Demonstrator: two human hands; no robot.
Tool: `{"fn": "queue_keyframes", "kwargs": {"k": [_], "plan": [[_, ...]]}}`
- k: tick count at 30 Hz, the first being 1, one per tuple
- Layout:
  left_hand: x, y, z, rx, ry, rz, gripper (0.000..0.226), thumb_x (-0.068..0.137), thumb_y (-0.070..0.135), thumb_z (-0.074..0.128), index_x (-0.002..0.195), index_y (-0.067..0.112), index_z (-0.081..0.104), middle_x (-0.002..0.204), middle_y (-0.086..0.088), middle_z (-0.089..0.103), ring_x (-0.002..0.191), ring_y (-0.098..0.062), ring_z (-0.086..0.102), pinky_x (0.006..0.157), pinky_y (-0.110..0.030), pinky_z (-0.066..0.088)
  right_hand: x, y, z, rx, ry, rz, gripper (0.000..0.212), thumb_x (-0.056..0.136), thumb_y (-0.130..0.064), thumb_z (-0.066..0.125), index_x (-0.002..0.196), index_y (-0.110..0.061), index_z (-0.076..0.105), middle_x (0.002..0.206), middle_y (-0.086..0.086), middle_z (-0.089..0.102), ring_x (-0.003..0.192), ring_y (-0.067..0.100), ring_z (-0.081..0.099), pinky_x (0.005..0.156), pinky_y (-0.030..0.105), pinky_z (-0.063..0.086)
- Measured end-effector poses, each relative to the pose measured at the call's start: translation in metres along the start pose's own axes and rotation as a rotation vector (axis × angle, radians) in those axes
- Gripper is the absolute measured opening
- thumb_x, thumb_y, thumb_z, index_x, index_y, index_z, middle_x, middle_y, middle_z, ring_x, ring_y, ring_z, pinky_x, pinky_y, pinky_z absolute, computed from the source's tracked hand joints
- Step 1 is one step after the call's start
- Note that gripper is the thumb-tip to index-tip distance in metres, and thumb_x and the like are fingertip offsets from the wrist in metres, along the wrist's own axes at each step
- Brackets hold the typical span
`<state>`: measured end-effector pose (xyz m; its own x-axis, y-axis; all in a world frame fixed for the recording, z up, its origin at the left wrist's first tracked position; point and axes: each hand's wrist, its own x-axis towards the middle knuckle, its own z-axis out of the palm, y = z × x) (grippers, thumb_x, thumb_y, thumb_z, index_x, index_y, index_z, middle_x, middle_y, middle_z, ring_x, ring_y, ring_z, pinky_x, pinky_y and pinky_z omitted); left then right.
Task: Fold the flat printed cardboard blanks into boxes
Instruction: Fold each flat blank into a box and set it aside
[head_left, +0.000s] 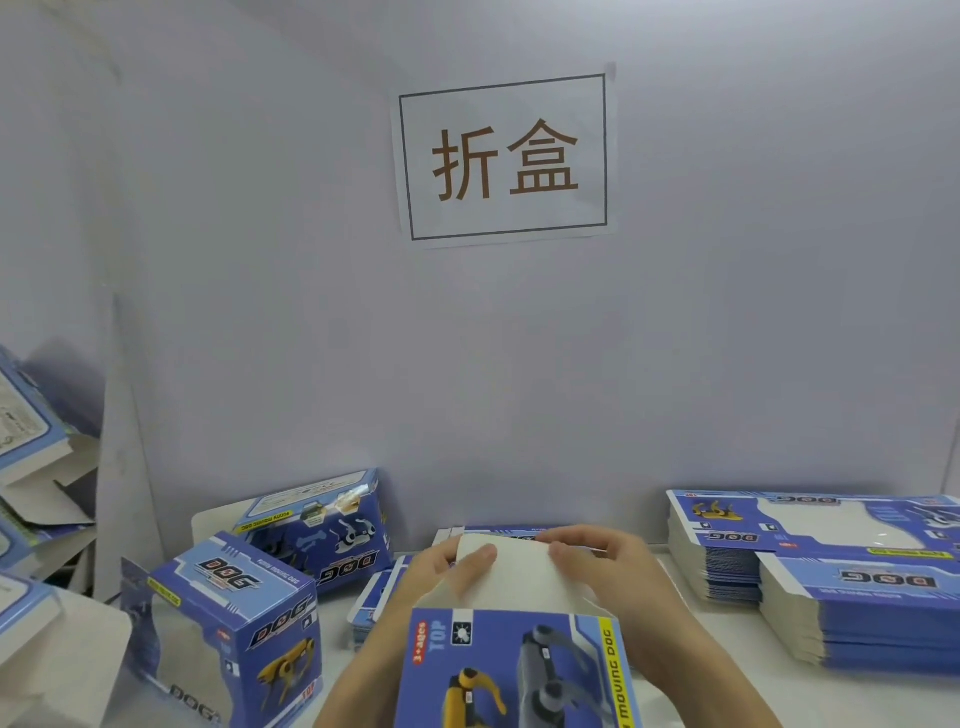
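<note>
Both hands, left (441, 564) and right (597, 558), pinch the white flap (511, 577) of a half-formed box (519, 670), thumbs on top. Flap not yet tucked. Left of grip: two finished boxes (228, 618). Beyond and right: blank stacks (841, 587) on the surface (857, 696), many left. Path looks unobstructed.

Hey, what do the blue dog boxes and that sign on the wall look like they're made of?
The box in hand and the folded boxes look like thin cardboard: glossy blue print outside, plain matte off-white inside, as on the flap that both hands hold. The stacked blanks show the same pale edges. The wall sign looks like ordinary white paper, flat and slightly wrinkled.
</note>
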<state>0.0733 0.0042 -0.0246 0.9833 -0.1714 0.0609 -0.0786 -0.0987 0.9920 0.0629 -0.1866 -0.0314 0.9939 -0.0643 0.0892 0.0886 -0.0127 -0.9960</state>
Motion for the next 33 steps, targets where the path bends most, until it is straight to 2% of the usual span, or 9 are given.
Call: {"fn": "queue_keyframes", "kwargs": {"k": [2, 4, 10, 16, 22, 25, 29, 31, 33], "plan": [[-0.002, 0.002, -0.002, -0.007, 0.035, 0.019, 0.010, 0.099, 0.018, 0.055, 0.103, 0.014, 0.063, 0.061, 0.009, 0.072, 0.053, -0.003, 0.068, 0.047, -0.013, 0.049, 0.000, 0.000, 0.000, 0.060, -0.050, 0.012, 0.012, 0.094, -0.013, 0.067, 0.097, -0.011, 0.078, 0.087, 0.009, 0.077, 0.077, 0.023, 0.074, 0.072, 0.044, 0.062], [-0.004, 0.003, -0.004, -0.005, 0.061, 0.043, 0.009, 0.099, 0.013, 0.055, 0.099, 0.013, 0.063, 0.058, 0.008, 0.071, 0.050, -0.002, 0.066, 0.044, -0.012, 0.047, -0.002, -0.001, 0.000, 0.103, -0.092, 0.031, 0.015, 0.095, -0.011, 0.065, 0.106, -0.005, 0.073, 0.095, 0.016, 0.077, 0.089, 0.036, 0.074, 0.088, 0.057, 0.056], [-0.006, -0.001, -0.007, -0.017, 0.065, 0.087, 0.023, 0.090, 0.012, 0.068, 0.113, 0.016, 0.065, 0.077, 0.002, 0.076, 0.066, -0.010, 0.073, 0.052, -0.018, 0.053, -0.001, 0.001, 0.003, 0.109, -0.090, 0.005, 0.015, 0.094, -0.008, 0.065, 0.107, -0.005, 0.072, 0.092, 0.013, 0.077, 0.081, 0.030, 0.076, 0.067, 0.035, 0.059], [-0.008, -0.005, -0.009, -0.053, 0.014, 0.162, 0.035, 0.079, 0.016, 0.072, 0.113, 0.012, 0.066, 0.083, -0.003, 0.077, 0.072, -0.019, 0.075, 0.054, -0.022, 0.055, -0.005, -0.001, 0.004, 0.175, -0.102, -0.014, 0.016, 0.094, -0.002, 0.062, 0.104, -0.009, 0.074, 0.090, 0.017, 0.077, 0.075, 0.030, 0.075, 0.058, 0.031, 0.057], [-0.006, -0.006, -0.013, 0.003, -0.022, 0.196, 0.010, 0.083, 0.001, 0.069, 0.093, 0.006, 0.069, 0.086, -0.009, 0.074, 0.067, -0.017, 0.072, 0.050, -0.023, 0.053, -0.006, -0.002, 0.005, 0.136, -0.057, -0.020, 0.020, 0.092, 0.008, 0.060, 0.086, -0.004, 0.076, 0.071, 0.011, 0.074, 0.055, 0.018, 0.069, 0.046, 0.021, 0.050], [-0.008, -0.005, -0.016, 0.030, -0.054, 0.156, 0.010, 0.086, -0.004, 0.067, 0.089, 0.005, 0.068, 0.098, -0.017, 0.069, 0.068, -0.017, 0.071, 0.051, -0.023, 0.052, -0.007, -0.005, 0.004, 0.133, -0.090, 0.012, 0.024, 0.092, 0.009, 0.060, 0.081, -0.004, 0.077, 0.074, 0.011, 0.075, 0.057, 0.017, 0.070, 0.047, 0.023, 0.051], [-0.006, 0.004, -0.007, -0.094, -0.078, 0.112, 0.022, 0.091, 0.004, 0.059, 0.113, 0.009, 0.063, 0.082, -0.008, 0.074, 0.064, -0.015, 0.072, 0.051, -0.023, 0.055, -0.009, -0.006, 0.002, 0.161, -0.032, -0.064, 0.026, 0.093, 0.004, 0.061, 0.103, -0.015, 0.075, 0.091, 0.013, 0.074, 0.071, 0.020, 0.069, 0.062, 0.026, 0.054], [-0.008, 0.002, -0.007, -0.084, -0.155, 0.139, 0.026, 0.101, -0.001, 0.044, 0.122, 0.006, 0.056, 0.095, -0.009, 0.072, 0.060, -0.006, 0.071, 0.051, -0.018, 0.054, -0.008, -0.006, -0.003, 0.199, 0.095, -0.135, 0.029, 0.092, 0.002, 0.062, 0.105, -0.021, 0.074, 0.098, 0.009, 0.071, 0.077, 0.019, 0.066, 0.071, 0.029, 0.055], [-0.007, 0.002, -0.008, -0.130, -0.231, 0.103, 0.027, 0.108, 0.016, 0.040, 0.129, 0.008, 0.055, 0.121, -0.018, 0.067, 0.079, -0.008, 0.075, 0.072, -0.024, 0.059, -0.008, -0.007, -0.013, 0.321, 0.220, -0.158, 0.027, 0.093, 0.000, 0.062, 0.105, -0.022, 0.072, 0.086, 0.002, 0.073, 0.067, 0.017, 0.067, 0.062, 0.029, 0.056]]}}
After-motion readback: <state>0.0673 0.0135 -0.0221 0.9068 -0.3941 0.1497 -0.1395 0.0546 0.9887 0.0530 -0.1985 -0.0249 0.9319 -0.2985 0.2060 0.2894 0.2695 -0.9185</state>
